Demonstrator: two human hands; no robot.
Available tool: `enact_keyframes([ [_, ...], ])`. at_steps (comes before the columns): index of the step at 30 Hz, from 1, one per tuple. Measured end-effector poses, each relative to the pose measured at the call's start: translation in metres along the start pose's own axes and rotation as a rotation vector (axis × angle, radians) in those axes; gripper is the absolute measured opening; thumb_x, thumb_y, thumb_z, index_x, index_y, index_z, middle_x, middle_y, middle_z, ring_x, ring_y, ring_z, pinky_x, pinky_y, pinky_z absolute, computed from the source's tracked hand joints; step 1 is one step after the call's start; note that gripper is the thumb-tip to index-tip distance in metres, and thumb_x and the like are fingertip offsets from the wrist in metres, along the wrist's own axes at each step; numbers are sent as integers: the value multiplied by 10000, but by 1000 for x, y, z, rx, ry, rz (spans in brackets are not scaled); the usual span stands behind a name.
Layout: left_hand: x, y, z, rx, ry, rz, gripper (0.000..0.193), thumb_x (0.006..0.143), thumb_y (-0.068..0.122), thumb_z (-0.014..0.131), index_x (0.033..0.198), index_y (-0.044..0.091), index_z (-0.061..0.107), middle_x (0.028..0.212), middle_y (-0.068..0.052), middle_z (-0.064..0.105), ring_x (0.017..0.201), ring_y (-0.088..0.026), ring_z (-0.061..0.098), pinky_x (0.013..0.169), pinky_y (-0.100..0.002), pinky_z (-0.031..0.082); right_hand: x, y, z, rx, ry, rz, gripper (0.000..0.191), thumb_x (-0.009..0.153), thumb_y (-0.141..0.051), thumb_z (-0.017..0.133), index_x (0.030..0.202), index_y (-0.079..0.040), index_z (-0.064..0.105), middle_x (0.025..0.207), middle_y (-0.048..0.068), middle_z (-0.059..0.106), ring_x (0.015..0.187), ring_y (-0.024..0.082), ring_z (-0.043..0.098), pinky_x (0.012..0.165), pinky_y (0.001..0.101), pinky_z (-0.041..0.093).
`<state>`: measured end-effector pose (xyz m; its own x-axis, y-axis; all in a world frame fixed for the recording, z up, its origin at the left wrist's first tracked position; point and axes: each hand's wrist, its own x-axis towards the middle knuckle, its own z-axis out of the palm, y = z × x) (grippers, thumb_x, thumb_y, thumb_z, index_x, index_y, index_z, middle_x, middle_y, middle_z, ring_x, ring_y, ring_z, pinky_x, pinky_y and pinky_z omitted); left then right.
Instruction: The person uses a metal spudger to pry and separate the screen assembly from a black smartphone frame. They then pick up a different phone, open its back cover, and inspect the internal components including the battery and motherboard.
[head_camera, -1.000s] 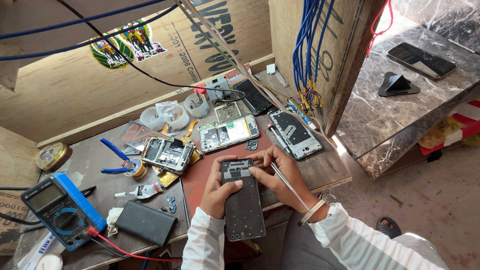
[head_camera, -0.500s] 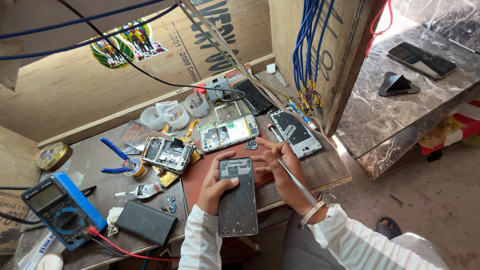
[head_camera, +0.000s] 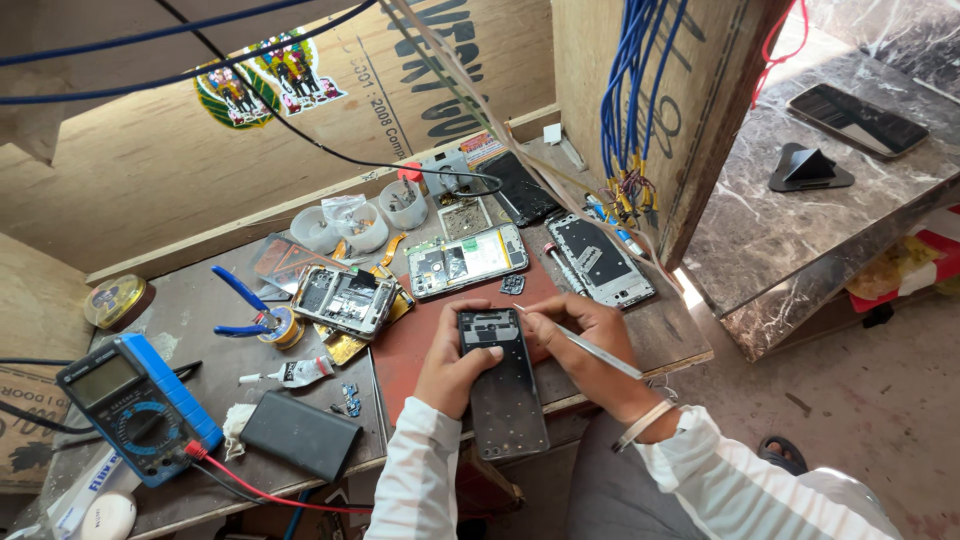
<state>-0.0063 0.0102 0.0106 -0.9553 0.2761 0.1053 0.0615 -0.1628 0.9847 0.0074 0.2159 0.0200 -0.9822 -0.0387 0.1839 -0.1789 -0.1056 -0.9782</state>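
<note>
A blue multimeter (head_camera: 137, 407) is lying left of the black power bank (head_camera: 300, 435); blue-handled pliers (head_camera: 243, 305) are resting behind it.

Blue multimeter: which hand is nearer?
Left. The left hand holds the dark phone frame at mid-bench, with the black power bank between it and the blue multimeter. The right hand, holding the tweezers, sits farther off, beyond the frame.

Matt dark phone frame (head_camera: 503, 385), shiny metal tweezers (head_camera: 585, 343), rough plywood wall (head_camera: 120, 170), glossy marble counter (head_camera: 800, 230)
</note>
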Motion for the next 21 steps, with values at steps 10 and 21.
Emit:
enact_keyframes([
  [10,-2,0,4,44,43,12,591,811,2,631,1368,44,440,1177,-89,642,1036,-145,636,902,-283,532,1,-3,-2,-134,32,-111,150,912,-139,740,948,6,730,855,51,783,757,66,709,663,226,570],
  [21,-4,4,13,191,53,1,601,816,-7,645,1373,56,428,1187,-101,632,1042,-148,644,911,-287,541,-3,-16,7,-268,78,-84,156,902,-161,735,878,-9,710,777,61,776,670,80,724,590,237,580],
])
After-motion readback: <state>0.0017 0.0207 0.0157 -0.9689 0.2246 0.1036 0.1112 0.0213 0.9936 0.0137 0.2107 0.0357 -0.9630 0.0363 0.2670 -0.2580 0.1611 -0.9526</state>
